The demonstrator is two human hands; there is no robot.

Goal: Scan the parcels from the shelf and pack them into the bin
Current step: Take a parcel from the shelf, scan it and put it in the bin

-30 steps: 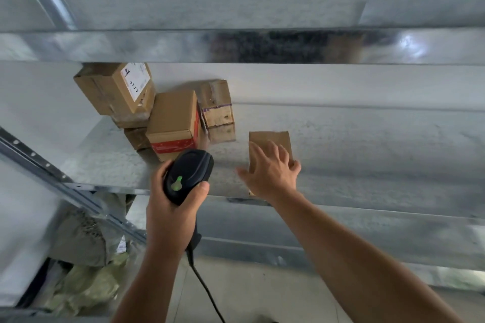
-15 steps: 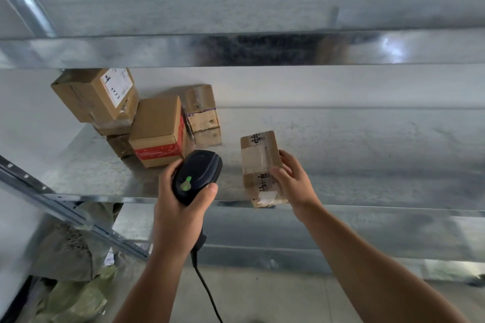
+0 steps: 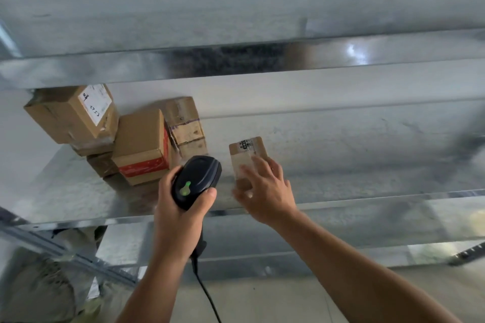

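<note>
My left hand (image 3: 178, 217) is a grip clamped on the scanner (image 3: 196, 181). My right hand (image 3: 267, 191) lies open, fingers spread across a small parcel (image 3: 245, 151) near the shelf (image 3: 367, 155) front. I judge it early: the stack (image 3: 141, 144) behind waits, and no bin is in view.

One black handheld scanner (image 3: 196, 181), two hands (image 3: 181, 215) (image 3: 265, 191), about six brown cardboard parcels (image 3: 141, 144).

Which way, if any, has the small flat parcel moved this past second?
Yes: the parcel flipped label-up, but stays right of the red-taped box.
</note>
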